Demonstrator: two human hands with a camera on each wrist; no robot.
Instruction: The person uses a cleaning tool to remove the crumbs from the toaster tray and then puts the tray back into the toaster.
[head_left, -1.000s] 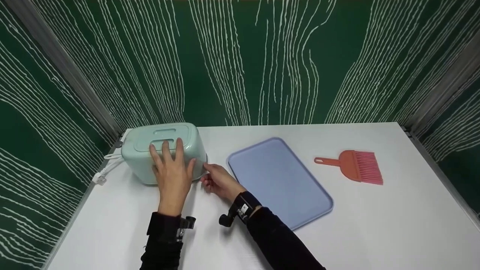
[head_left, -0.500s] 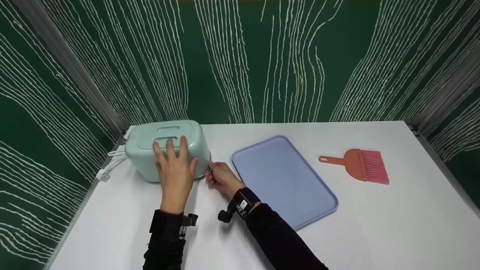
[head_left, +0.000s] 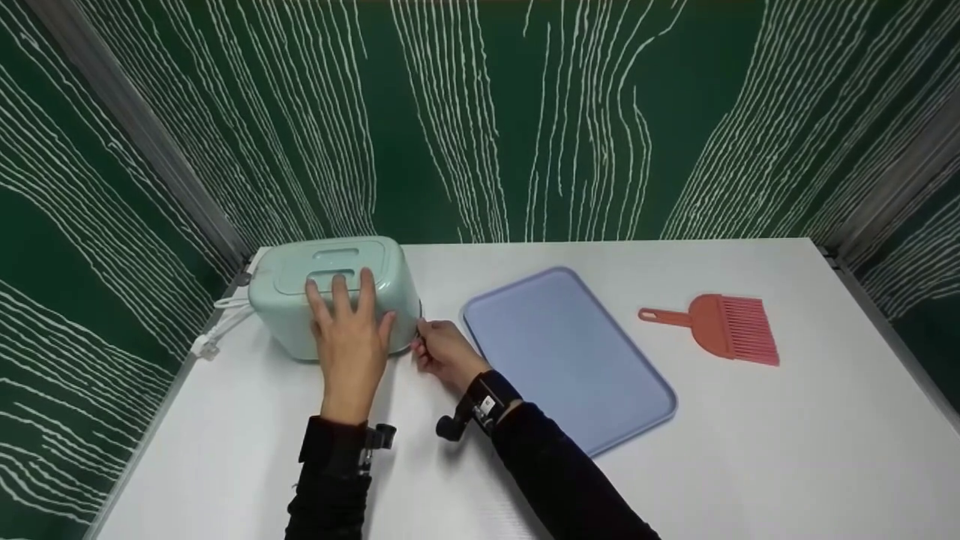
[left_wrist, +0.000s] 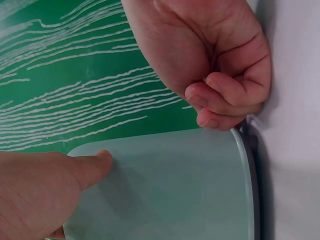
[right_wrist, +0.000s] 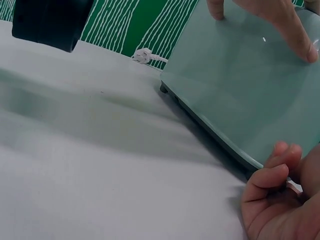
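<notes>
White tabletop (head_left: pixel 787 450): at left, a toaster (head_left: pixel 289 322) is touched by the spread fingers of the left hand (head_left: pixel 349 349). At its right end, the right hand (head_left: pixel 448 354) is curled, any grip indiscernible; farther right are laid a tray (head_left: pixel 570 360) and brush (head_left: pixel 711 328).

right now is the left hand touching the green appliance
Touching: the head view shows the left hand spread against the green appliance, fingertips on its top.
</notes>
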